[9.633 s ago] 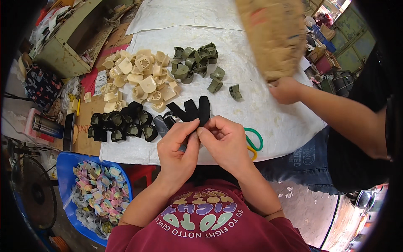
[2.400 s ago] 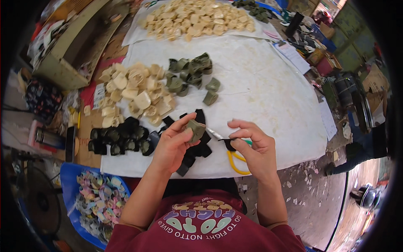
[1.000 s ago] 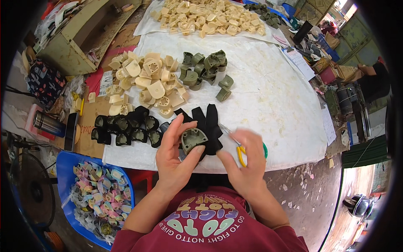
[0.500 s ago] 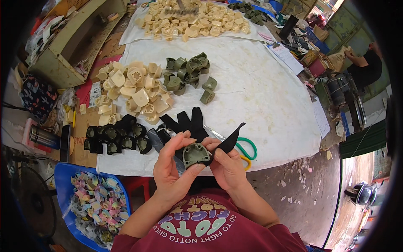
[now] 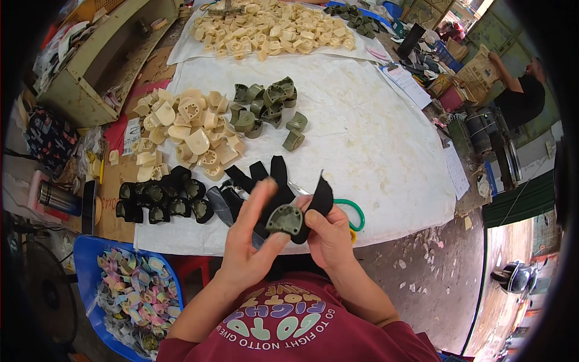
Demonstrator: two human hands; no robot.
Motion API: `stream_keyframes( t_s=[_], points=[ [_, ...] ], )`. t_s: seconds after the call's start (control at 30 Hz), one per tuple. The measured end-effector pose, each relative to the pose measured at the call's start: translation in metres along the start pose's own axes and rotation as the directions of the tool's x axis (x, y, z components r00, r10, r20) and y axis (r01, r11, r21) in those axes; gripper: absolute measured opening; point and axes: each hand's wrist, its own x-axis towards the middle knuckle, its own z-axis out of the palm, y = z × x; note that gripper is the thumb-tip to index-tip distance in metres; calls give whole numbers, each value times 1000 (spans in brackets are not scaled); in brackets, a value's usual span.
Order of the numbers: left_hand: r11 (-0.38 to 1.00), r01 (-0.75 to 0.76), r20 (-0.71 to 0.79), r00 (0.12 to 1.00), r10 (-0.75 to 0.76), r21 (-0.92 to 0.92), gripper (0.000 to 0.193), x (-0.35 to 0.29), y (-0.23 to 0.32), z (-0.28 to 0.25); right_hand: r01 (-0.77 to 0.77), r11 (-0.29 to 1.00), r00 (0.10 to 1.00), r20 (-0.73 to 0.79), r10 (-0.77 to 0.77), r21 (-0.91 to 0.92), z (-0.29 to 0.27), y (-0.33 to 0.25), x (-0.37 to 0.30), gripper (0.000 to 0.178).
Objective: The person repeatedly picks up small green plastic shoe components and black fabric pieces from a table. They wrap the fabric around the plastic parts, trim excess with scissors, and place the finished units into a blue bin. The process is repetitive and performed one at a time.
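Note:
My left hand [image 5: 253, 241] holds an olive-green plastic heel piece [image 5: 286, 219] by its underside, hollow face up. My right hand [image 5: 329, 232] presses a black fabric strip [image 5: 319, 199] against the side of that heel piece. Both hands hover just above the near edge of the white sheet [image 5: 374, 133]. More black strips [image 5: 262, 178] lie fanned out on the sheet right behind my hands. Scissors with a green and a yellow handle [image 5: 353, 211] rest to the right of my right hand.
Piles of heel pieces lie on the sheet: black ones [image 5: 160, 199] at left, cream ones [image 5: 184, 133] behind them, olive ones [image 5: 265, 105] in the middle, more cream ones [image 5: 271, 27] at the far end. A blue basket [image 5: 129, 289] stands lower left. Another person [image 5: 522, 90] works at far right.
My right hand has put down the scissors, picked up a black strip and brought it against the olive heel piece. The left hand has tilted the piece a little.

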Motion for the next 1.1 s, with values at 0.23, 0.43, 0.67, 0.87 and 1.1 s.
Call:
stream_keyframes(
  t_s=[0.23,0.43,0.67,0.87,1.1],
  points=[
    [984,62,-16,998,-60,167,53,4,-7,-5,296,740,936,28,-352,-604,10,8,-4,21],
    [985,36,101,993,-54,171,52,4,-1,-12,160,854,980,-22,-196,-494,8,-7,-3,18],
    [995,-65,261,964,42,81,58,3,1,-11,-172,965,985,-31,169,-199,-5,-22,-1,17],
    [985,99,61,992,-108,140,53,-3,-19,-7,127,784,984,-22,-176,-607,6,-5,-7,18],
    [983,175,127,978,-167,-54,45,-3,-19,-9,345,509,917,167,-362,-789,10,-9,-4,17]
  ],
)
